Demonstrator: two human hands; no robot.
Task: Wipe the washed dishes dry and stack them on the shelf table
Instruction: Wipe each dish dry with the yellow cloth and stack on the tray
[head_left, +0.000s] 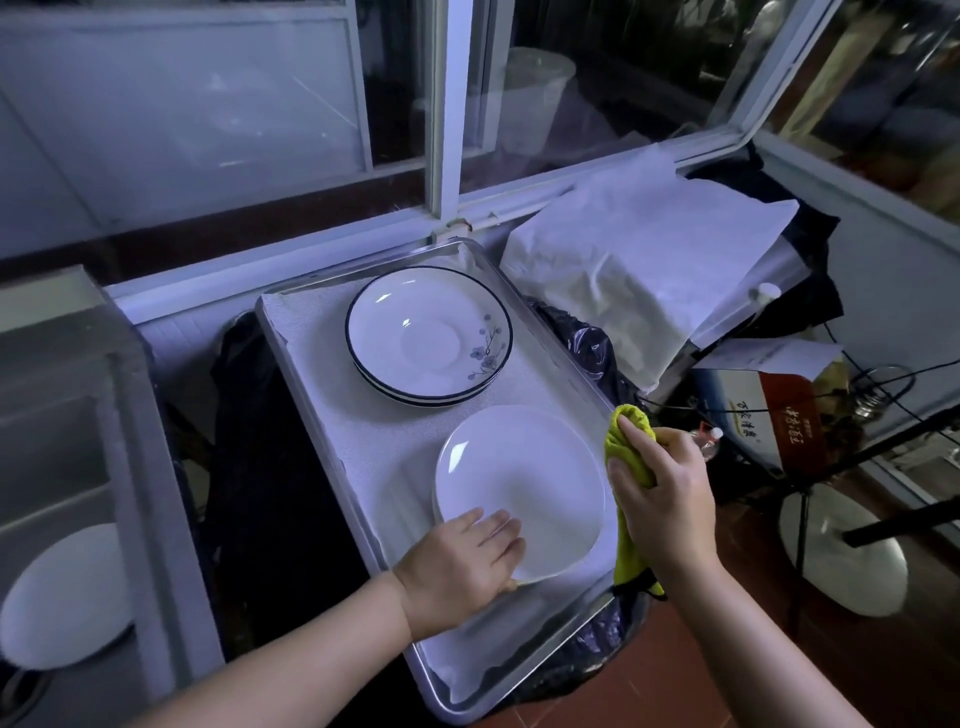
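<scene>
Wiping under way: left fingers (493, 525) gripped a white plate (519, 478), right fingers (631, 431) clutched the yellow cloth (626, 561); beyond them, blue-rimmed plates (426, 332) seemingly awaited shelving.

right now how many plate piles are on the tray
2. A blue-rimmed pile sits at the tray's far end; a plain white pile sits at the near end, its rim held by the left hand. Lower plates may be hidden.

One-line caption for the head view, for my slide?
Left hand holds a plain white round plate on the lined metal tray while right hand holds a yellow-green cloth.
</scene>
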